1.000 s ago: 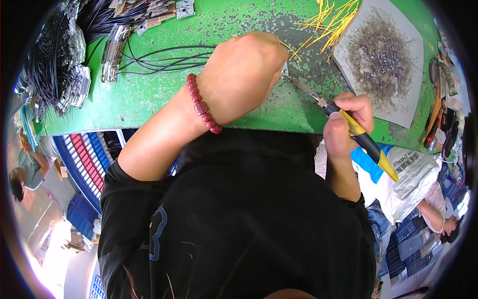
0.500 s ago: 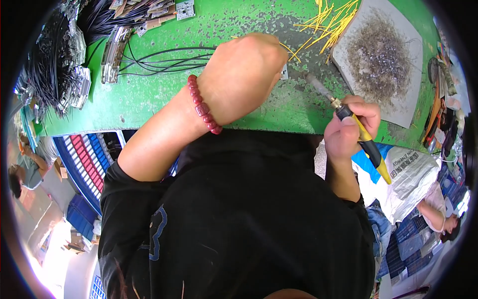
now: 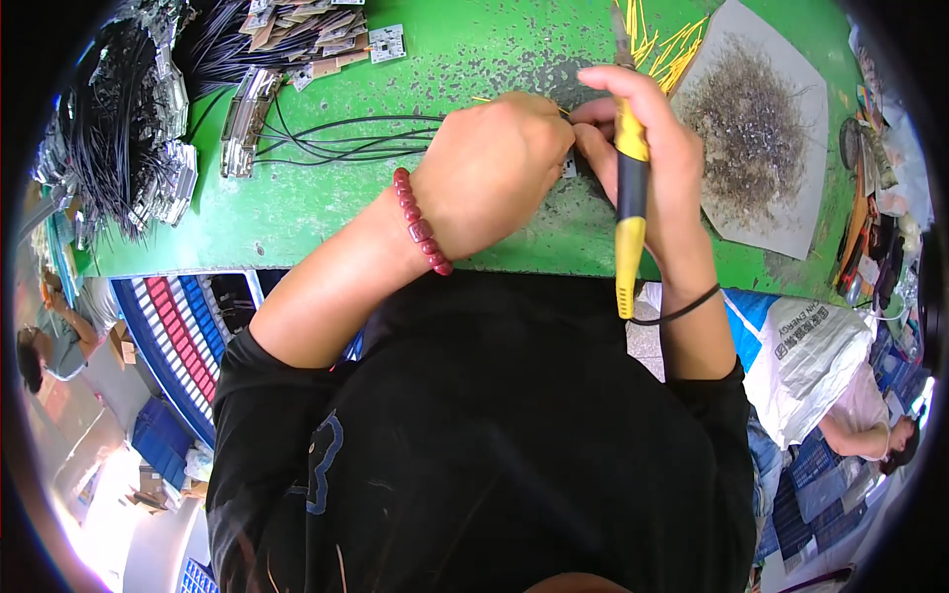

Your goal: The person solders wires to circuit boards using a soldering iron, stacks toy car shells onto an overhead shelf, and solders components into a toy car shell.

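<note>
My left hand (image 3: 499, 168), with a red bead bracelet (image 3: 417, 227) at the wrist, is closed over the bench; its fingertips are hidden beneath it. Several black cables (image 3: 346, 138) run to it from a clear and metallic strip (image 3: 247, 124). A thin yellow strand (image 3: 481, 99) peeks out beside its knuckles, and a small pale board (image 3: 569, 166) partly shows under it. In my right hand (image 3: 662, 168) is a yellow and black soldering iron (image 3: 633, 188), held upright with its tip pointing away. The right thumb and forefinger reach up to the left fingertips; whether they pinch anything is unclear.
A grey sheet (image 3: 816, 188) with a heap of dark scraps lies at right on the green bench (image 3: 326, 212). Yellow strands (image 3: 677, 54) lie behind it. Bundled black cables with metallic parts (image 3: 124, 128) and stacked boards (image 3: 311, 30) crowd the far left. Other people sit at both sides.
My right hand has moved left and up to meet the left hand, and the soldering iron has turned from slanted to nearly upright. The left hand has stayed closed, shifting slightly.
</note>
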A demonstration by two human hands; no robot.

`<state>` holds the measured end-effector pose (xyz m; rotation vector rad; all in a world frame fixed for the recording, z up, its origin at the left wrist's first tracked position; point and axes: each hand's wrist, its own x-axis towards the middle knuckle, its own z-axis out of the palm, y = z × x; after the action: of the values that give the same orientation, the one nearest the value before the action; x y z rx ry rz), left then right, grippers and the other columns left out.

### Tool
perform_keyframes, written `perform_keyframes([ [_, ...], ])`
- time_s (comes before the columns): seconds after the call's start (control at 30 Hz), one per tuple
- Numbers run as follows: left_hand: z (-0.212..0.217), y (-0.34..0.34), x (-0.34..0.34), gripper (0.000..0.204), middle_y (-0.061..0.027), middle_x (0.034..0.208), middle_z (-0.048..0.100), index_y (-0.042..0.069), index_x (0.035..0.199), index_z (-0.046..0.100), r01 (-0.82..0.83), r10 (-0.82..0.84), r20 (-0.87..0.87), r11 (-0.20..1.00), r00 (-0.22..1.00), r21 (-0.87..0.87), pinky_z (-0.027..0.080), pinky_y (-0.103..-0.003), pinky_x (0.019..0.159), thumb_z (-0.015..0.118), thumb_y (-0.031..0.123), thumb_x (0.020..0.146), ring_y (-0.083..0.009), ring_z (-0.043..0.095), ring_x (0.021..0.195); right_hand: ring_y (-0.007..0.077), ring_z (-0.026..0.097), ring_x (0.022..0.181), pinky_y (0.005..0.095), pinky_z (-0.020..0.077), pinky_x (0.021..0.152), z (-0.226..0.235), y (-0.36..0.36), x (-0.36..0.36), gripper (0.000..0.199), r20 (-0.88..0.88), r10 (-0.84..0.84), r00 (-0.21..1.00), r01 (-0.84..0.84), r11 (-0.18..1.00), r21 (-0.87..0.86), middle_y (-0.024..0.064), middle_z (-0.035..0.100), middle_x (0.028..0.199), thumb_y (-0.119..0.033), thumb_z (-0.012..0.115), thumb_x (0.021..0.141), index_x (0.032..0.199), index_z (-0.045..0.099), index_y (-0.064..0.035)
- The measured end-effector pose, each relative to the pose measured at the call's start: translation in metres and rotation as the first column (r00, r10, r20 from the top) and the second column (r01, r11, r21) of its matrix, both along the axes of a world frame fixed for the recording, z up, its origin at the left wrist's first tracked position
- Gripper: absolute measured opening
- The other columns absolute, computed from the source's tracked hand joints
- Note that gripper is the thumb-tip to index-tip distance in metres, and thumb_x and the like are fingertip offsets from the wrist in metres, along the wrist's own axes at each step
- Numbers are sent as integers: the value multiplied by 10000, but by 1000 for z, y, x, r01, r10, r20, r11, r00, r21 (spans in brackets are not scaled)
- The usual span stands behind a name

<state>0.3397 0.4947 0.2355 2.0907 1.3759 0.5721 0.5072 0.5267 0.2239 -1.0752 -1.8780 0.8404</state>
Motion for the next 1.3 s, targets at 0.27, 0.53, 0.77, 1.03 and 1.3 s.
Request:
perform_keyframes([
  [0.27, 6, 5, -11, 110, -126, 796, 599, 19, 781, 554, 52, -39, 150, 995, 988, -87, 484, -401, 667, 638, 91, 777, -343, 593, 770, 74, 499, 515, 214, 364, 477, 4, -12, 10, 338, -113, 72, 991, -99, 959, -265, -6, 520, 618, 64, 586, 769, 1081, 606, -67],
  [0.53, 1, 2, -3, 82, -148, 744, 613, 23, 821, 604, -60, 65, 119, 997, 991, -41, 484, -401, 638, 619, 103, 814, -346, 608, 716, 103, 538, 568, 230, 410, 509, -9, -31, 13, 396, -50, 25, 998, -23, 999, 32, 13, 558, 670, 81, 646, 743, 1105, 598, -72],
  [0.77, 4, 3, -2, 89, -151, 746, 609, 20, 818, 609, -57, 62, 105, 997, 993, -51, 479, -409, 639, 619, 108, 819, -354, 603, 720, 140, 676, 787, 249, 522, 670, -13, -36, 17, 415, -177, -47, 983, 44, 999, -21, 102, 683, 881, 149, 659, 752, 1108, 569, -45],
  [1.03, 4, 1, -3, 87, -145, 772, 606, 14, 815, 610, -42, 44, 91, 999, 995, -29, 474, -418, 660, 615, 101, 805, -353, 594, 755, 144, 687, 780, 243, 519, 640, -12, -29, 9, 413, -211, -40, 977, 37, 999, -19, 82, 663, 840, 164, 637, 740, 1094, 600, -45],
  [1.3, 4, -2, -6, 81, -138, 774, 606, 11, 817, 612, -31, 38, 141, 998, 989, -52, 479, -408, 667, 622, 89, 797, -343, 593, 746, 108, 551, 566, 244, 444, 545, -9, -29, 8, 413, -122, 15, 992, -23, 998, -64, 20, 587, 683, 123, 664, 700, 1059, 600, -71],
])
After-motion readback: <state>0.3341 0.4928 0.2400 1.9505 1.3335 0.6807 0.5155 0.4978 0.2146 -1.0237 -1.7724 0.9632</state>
